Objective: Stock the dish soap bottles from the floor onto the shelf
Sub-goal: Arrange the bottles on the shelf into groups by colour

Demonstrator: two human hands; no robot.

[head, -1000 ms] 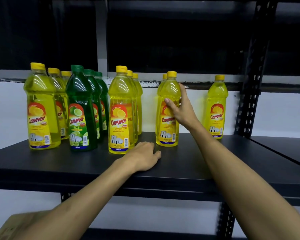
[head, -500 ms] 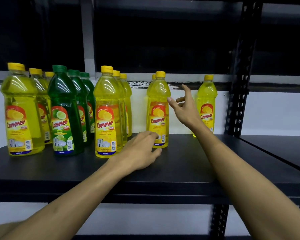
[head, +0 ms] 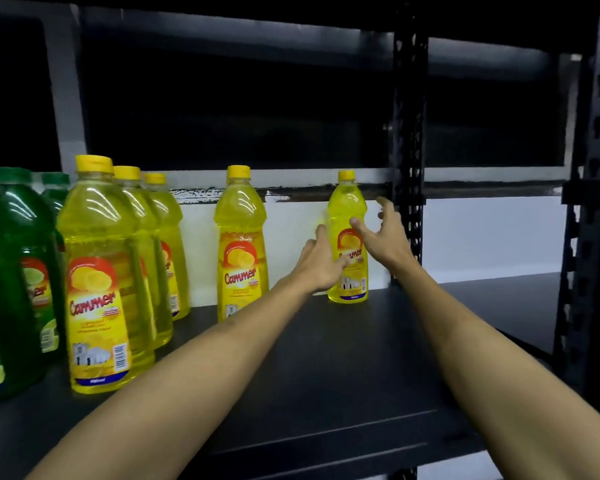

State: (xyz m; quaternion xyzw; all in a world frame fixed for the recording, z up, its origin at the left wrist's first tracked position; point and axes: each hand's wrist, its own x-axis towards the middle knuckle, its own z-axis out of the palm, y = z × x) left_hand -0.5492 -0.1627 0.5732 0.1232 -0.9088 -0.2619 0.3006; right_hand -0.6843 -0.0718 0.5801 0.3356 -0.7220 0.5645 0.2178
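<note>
Both hands have left the middle bottle (head: pixel 241 244); left hand (head: pixel 321 265) and right hand (head: pixel 383 237), fingers spread and empty, flank the lone yellow bottle (head: pixel 347 209) near the shelf's (head: pixel 326 358) back edge, bare shelf in front.

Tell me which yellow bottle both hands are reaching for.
The far-right yellow bottle, standing alone by the black upright. The left hand and right hand flank it; the other yellow bottles stand further left.

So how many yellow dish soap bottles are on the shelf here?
5: three in a front-to-back row at left, one alone mid-shelf, and one at the back right between both hands. Others may be hidden behind them or out of frame.
</note>
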